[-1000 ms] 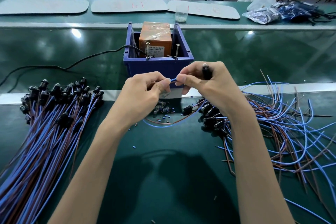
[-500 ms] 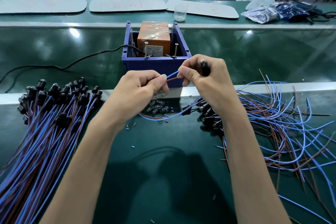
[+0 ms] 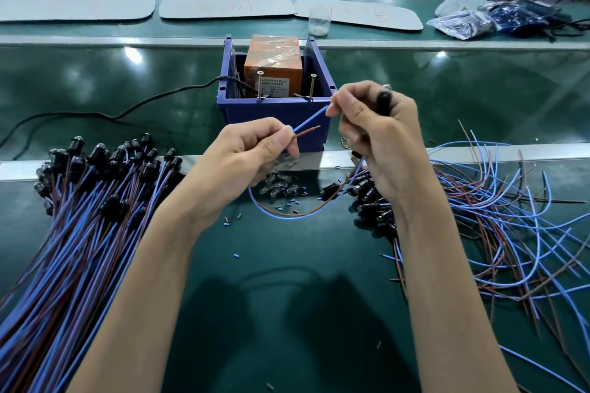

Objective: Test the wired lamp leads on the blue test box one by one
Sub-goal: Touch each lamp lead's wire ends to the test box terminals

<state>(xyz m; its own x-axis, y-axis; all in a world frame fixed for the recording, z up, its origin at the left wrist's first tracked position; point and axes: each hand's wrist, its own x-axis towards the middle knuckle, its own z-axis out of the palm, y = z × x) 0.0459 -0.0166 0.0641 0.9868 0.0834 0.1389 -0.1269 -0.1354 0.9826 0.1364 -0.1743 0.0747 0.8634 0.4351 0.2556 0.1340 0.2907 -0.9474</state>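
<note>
Risen toward the blue test box [image 3: 274, 118], my left fingers [image 3: 284, 139] pinch both leads [image 3: 303, 132], right fingers [image 3: 335, 105] the blue tip [image 3: 321, 112]; its screws [image 3: 312, 86] stand just beyond.

Overhead light leaves white glare spots on the glossy conveyor belt [image 3: 95, 89] ahead of me. I cast soft shadows on the near bench [image 3: 287, 252]. Frame edges bow; focus is sharp.

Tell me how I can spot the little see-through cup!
Find the blue box in the middle of the green bench. Look just behind it and a bit right, past the metal rail. The cup stands among the flat grey mats, the only upright clear thing there, with white bits at its bottom.
</note>
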